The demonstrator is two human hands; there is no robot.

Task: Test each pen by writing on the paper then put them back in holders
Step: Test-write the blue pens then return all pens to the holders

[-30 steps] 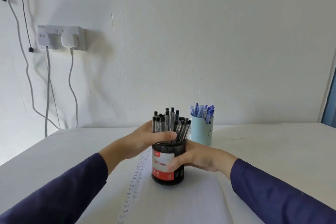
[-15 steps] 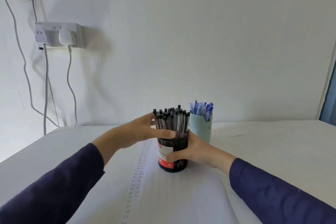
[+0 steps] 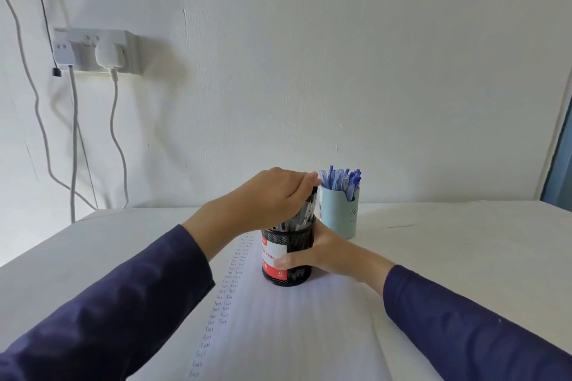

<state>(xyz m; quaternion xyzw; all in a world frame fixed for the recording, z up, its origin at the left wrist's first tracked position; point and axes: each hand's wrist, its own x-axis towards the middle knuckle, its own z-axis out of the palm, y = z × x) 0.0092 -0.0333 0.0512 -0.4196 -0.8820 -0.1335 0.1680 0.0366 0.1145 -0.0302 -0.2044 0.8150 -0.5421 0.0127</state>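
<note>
A black mesh holder (image 3: 286,271) with a red and white label stands on the white paper (image 3: 278,334), full of black pens (image 3: 305,213). My right hand (image 3: 325,252) grips the holder's right side, with the thumb across the label. My left hand (image 3: 272,195) lies palm down over the tops of the black pens, hiding most of them; its thumb is out of sight. A column of handwritten "Test" words (image 3: 230,284) runs down the paper left of the holder. Just behind to the right stands a light blue holder (image 3: 340,216) with blue pens (image 3: 340,179).
The white table (image 3: 464,241) ends at a white wall. A wall socket (image 3: 93,51) with plugs and hanging cables (image 3: 74,139) is at the upper left. A blue edge (image 3: 561,161) shows at the far right.
My left hand has gone from the side of the black pens to over their tops. The black holder, still held by my right hand, now stands farther from me, close to the blue holder.
</note>
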